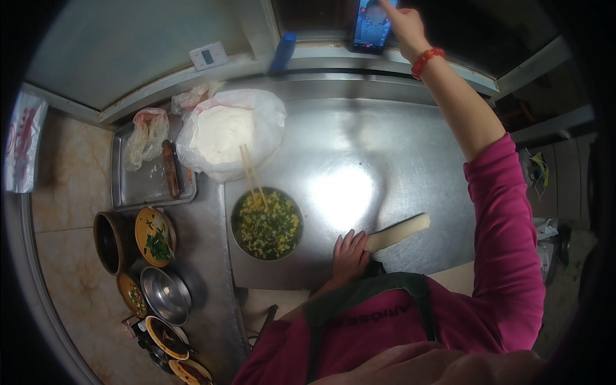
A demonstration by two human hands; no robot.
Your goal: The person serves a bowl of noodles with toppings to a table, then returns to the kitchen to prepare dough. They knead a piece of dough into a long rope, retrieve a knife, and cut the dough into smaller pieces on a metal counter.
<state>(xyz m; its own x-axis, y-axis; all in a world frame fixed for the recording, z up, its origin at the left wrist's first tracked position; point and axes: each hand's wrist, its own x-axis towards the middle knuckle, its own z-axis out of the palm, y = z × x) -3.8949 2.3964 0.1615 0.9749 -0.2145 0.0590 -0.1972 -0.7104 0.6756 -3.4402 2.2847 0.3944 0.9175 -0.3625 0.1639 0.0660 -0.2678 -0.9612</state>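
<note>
My right hand (406, 30) is raised to a smartphone (373, 24) propped upright at the window ledge, a finger over the top of its lit screen. Low in the middle, my left hand (350, 255) lies on the steel table with its fingers spread a little, beside the near end of a long roll of dough (399, 233); whether it touches the dough is hard to tell. A steel bowl (233, 236) of chopped greens and yellow bits stands left of that hand, with wooden chopsticks (250, 168) leaning in it. Behind it a big mass of dough (224, 134) sits in a plastic bag.
At left, a metal tray (113, 168) holds a plastic bag and a wooden-handled tool (170, 168). Nearer are a steel bowl (166, 296), a yellow bowl with chopped greens (139, 231) and a dark pot (107, 243). A blue object (283, 52) and a small white digital device (208, 56) stand by the window.
</note>
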